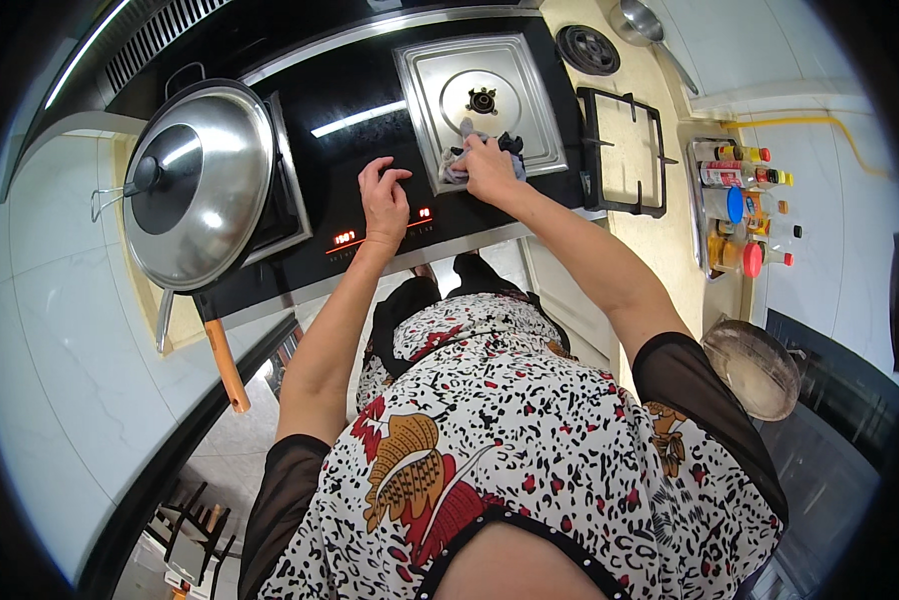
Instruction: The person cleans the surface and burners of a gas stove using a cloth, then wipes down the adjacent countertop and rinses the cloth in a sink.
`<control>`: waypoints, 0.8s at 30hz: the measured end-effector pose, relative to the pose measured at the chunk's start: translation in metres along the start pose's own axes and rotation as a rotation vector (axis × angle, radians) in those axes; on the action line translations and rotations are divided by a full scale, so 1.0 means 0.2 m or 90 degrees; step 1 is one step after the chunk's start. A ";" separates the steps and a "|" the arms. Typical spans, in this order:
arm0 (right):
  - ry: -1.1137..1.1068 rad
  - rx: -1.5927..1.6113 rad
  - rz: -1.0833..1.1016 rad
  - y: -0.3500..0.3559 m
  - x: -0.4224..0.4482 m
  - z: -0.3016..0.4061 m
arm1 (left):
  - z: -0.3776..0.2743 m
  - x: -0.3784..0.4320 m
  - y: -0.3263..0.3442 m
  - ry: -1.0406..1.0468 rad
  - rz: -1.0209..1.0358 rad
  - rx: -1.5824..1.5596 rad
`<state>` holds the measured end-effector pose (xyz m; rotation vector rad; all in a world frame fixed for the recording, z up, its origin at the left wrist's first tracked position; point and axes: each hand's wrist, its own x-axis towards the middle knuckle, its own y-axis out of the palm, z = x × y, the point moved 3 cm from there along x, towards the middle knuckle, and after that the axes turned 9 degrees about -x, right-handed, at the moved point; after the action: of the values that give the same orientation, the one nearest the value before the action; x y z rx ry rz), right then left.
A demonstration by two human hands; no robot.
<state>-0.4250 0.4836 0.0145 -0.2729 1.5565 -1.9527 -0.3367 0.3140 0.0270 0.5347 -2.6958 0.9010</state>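
Note:
My right hand [491, 171] grips a crumpled grey and black cloth [464, 133], pressed on the near part of a square stainless steel burner tray [427, 90]. A bare burner base [482, 100] stands at the middle of that tray. My left hand [384, 199] hovers over the black glass cooktop [337, 97], close to its lit red display [344, 238]; the fingers are loosely bent and apart, with nothing in them. To the right of the tray, the cast-iron pan support [660, 161] lies on the counter, and a black burner cap [587, 49] lies behind it.
A wok with a domed steel lid [232, 157] covers the left burner, its wooden handle [227, 367] jutting past the cooktop's front edge. Several condiment bottles [734, 175] stand in a rack at right. A steel ladle [641, 22] is at the back right; a worn round pan [753, 367] is lower right.

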 end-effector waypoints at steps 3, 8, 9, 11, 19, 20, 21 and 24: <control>-0.016 -0.067 -0.017 -0.02 0.01 0.02 | 0.00 0.00 -0.01 0.014 0.017 0.007; -0.093 -0.130 -0.052 -0.07 0.00 -0.03 | 0.03 0.00 -0.05 0.023 0.035 0.029; -0.109 -0.141 -0.055 -0.07 0.00 -0.05 | 0.04 0.00 -0.06 0.024 0.034 0.029; -0.110 -0.172 -0.059 -0.08 0.00 -0.10 | 0.07 -0.01 -0.09 0.021 0.026 0.038; 0.114 0.169 -0.145 -0.03 0.05 -0.23 | 0.11 -0.02 -0.10 0.003 0.011 0.034; 0.101 0.122 -0.148 -0.03 0.05 -0.16 | 0.11 -0.02 -0.10 0.002 0.016 0.034; 0.087 0.074 -0.152 -0.02 0.06 -0.10 | 0.11 -0.02 -0.09 0.008 0.014 0.034; 0.140 0.060 -0.083 0.03 0.06 0.00 | 0.08 0.01 -0.07 0.020 0.012 0.030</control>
<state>-0.4325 0.4750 0.0066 -0.1258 1.6123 -2.2137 -0.3338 0.2929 0.0233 0.5006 -2.6615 0.9720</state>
